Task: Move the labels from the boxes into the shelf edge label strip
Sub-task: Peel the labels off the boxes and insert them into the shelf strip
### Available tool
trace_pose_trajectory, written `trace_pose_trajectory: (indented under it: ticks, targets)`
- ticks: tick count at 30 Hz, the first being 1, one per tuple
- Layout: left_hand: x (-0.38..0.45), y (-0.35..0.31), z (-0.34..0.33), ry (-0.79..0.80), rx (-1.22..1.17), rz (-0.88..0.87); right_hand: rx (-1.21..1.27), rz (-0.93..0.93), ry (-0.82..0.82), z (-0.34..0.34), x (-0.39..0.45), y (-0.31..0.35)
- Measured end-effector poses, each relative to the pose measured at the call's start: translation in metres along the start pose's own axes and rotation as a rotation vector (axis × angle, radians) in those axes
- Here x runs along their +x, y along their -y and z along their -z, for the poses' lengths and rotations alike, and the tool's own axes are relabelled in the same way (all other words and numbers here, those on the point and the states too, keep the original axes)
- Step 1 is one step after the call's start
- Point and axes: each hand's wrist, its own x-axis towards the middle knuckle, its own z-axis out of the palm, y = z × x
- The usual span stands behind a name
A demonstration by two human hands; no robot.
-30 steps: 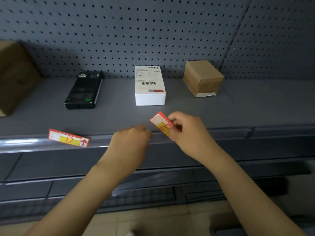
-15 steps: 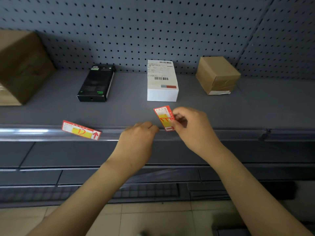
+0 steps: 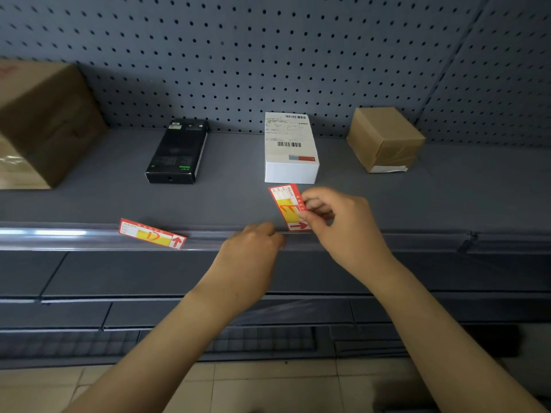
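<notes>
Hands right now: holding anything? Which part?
The right hand pinches the red-and-yellow "E" label by its right long edge, standing on end at the label strip. The left hand rests on the strip, holding nothing visible.

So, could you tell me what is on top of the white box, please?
The white box carries only its printed shipping sticker with barcodes; no red label lies on it. The right hand holds the E label just in front.
</notes>
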Motion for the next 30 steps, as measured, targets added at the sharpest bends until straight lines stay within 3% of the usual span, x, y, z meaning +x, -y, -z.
trace_pose_trajectory:
  ticks: [5, 12, 21, 30]
  targets:
    - [0.000, -0.001, 0.003, 0.014, 0.021, 0.000, -0.064, 0.020, 0.127, -0.003, -0.003, -0.005]
    - [0.000, -0.005, 0.000, 0.039, 0.046, 0.019, -0.319, 0.175, 0.088, -0.017, -0.009, -0.009]
    - [-0.007, -0.003, 0.002, -0.036, 0.111, 0.012, -0.297, 0.068, 0.110, -0.011, -0.014, -0.004]
    - [-0.032, 0.021, 0.042, -0.069, 0.164, 0.255, -0.277, 0.150, 0.132, -0.017, -0.010, 0.039]
